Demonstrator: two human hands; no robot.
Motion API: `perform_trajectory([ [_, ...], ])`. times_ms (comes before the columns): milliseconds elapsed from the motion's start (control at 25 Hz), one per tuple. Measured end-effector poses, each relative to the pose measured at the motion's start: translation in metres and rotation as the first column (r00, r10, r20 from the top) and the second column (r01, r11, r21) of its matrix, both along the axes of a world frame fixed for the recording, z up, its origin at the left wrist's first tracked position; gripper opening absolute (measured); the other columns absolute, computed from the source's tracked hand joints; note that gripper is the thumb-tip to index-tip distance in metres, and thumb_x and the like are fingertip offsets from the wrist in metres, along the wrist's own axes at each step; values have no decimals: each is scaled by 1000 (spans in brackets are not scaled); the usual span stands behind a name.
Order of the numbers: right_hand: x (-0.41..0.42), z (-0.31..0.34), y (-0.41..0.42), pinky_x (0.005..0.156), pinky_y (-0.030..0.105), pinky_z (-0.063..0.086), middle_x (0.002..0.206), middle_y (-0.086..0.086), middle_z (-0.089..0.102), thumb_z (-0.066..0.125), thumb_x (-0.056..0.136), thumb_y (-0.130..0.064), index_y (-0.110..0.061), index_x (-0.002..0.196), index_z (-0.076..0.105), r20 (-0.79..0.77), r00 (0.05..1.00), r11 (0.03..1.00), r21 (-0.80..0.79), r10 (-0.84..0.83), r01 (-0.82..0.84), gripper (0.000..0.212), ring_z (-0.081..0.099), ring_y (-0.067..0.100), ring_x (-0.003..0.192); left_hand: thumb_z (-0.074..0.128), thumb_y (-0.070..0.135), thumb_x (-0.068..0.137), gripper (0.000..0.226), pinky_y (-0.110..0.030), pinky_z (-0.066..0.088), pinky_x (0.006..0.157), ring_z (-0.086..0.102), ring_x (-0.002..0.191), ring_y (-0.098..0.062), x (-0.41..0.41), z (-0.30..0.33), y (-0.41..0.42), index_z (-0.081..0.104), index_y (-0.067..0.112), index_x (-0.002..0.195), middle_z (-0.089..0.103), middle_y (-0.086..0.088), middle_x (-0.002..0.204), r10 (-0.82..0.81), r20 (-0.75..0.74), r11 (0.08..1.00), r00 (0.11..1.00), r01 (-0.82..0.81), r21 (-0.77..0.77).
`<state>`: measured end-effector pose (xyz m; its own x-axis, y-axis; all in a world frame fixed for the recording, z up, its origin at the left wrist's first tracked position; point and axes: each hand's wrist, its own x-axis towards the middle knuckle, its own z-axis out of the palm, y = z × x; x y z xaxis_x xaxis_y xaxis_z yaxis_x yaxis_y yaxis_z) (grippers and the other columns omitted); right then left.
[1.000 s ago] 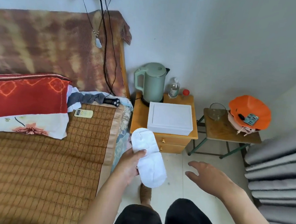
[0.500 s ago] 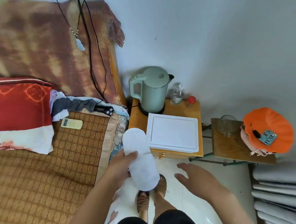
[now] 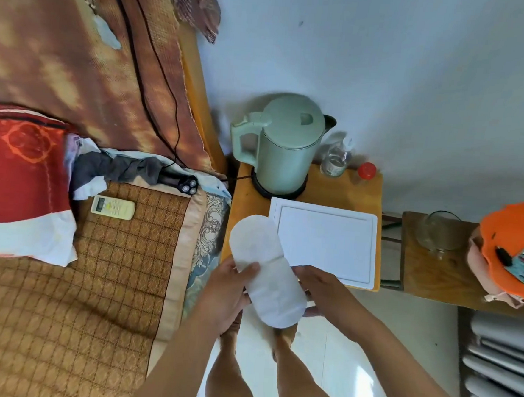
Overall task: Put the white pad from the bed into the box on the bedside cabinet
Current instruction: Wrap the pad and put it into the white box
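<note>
The long oval white pad [image 3: 266,273] is held in the air just in front of the bedside cabinet [image 3: 245,194]. My left hand [image 3: 228,292] grips its left edge with the thumb on top. My right hand [image 3: 325,291] touches its right side from underneath, fingers curled behind it. The white box [image 3: 326,241] lies on the cabinet with its lid closed, directly beyond the pad; the pad's far end overlaps the box's left edge in view.
A green kettle [image 3: 284,144], a clear bottle [image 3: 336,160] and a red-capped jar [image 3: 366,171] stand behind the box. The bed with woven mat [image 3: 109,280], remote [image 3: 112,208] and shaver is left. A stool [image 3: 429,269] with a glass and orange bowl is right.
My right hand has come in from the right and now touches the pad. The view has tilted down and moved closer to the cabinet.
</note>
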<state>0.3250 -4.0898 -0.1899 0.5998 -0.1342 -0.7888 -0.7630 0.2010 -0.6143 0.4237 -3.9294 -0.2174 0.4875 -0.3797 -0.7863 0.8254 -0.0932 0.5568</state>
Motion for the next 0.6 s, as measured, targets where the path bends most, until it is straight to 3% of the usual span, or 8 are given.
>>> perform_trajectory([
  [120, 19, -27, 4, 65, 27, 57, 101, 6, 73, 34, 97, -46, -24, 101, 66, -128, 976, 970, 145, -178, 196, 39, 72, 17, 86, 57, 0, 87, 23, -31, 60, 64, 73, 83, -18, 14, -30, 1, 74, 16, 87, 77, -2, 88, -47, -6, 998, 999, 47, -32],
  [320, 40, -71, 19, 89, 47, 53, 120, 14, 64, 37, 93, -52, -13, 122, 57, -222, 898, 843, 317, -380, 435, 53, 63, 31, 109, 40, -16, 85, 51, -34, 51, 94, 64, 105, -22, 42, -66, 14, 76, 18, 95, 72, -9, 107, -249, -9, 966, 969, 247, -70],
  [440, 46, -88, 29, 97, 54, 48, 126, 17, 60, 36, 94, -51, -11, 127, 52, -230, 883, 802, 371, -409, 468, 54, 58, 34, 115, 46, -12, 83, 37, -35, 56, 90, 65, 108, -26, 57, -78, 26, 76, 8, 91, 75, -10, 104, -224, -46, 966, 973, 215, -144],
  [600, 49, -97, 36, 85, 48, 55, 112, 14, 66, 42, 96, -35, -8, 118, 56, -199, 877, 793, 374, -438, 481, 37, 65, 31, 104, 45, 4, 87, 27, -44, 52, 90, 64, 102, -27, 74, -88, 34, 71, 5, 96, 68, -15, 108, -159, -77, 973, 984, 143, -180],
])
